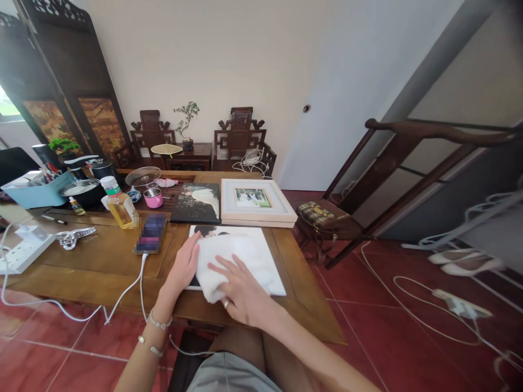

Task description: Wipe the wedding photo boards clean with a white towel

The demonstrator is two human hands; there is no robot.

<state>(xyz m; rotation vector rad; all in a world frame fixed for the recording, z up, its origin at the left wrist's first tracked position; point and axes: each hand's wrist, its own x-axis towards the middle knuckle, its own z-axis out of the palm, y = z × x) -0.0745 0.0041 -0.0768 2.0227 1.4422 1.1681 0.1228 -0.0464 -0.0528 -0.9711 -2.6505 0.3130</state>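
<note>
A white fluffy cloth (214, 253) lies over a flat white picture panel (275, 275) near the table's front edge. Dark printed shapes show at the panel's upper left and along its left side. My right hand (243, 291) presses on the cloth with its fingers spread, gripping its near part; a ring shows on one finger. Along the panel's left edge rests my left hand (186, 264), its fingers stretched out close together and touching the cloth's side. The cloth hides much of the panel.
Behind the panel lie a framed photo (261, 197) and a dark picture (196, 202). To the left are a phone (151, 234) with a white cable, an oil bottle (120, 204), a pink cup (153, 198) and a power strip (26, 247). A wooden chair (392, 163) stands right.
</note>
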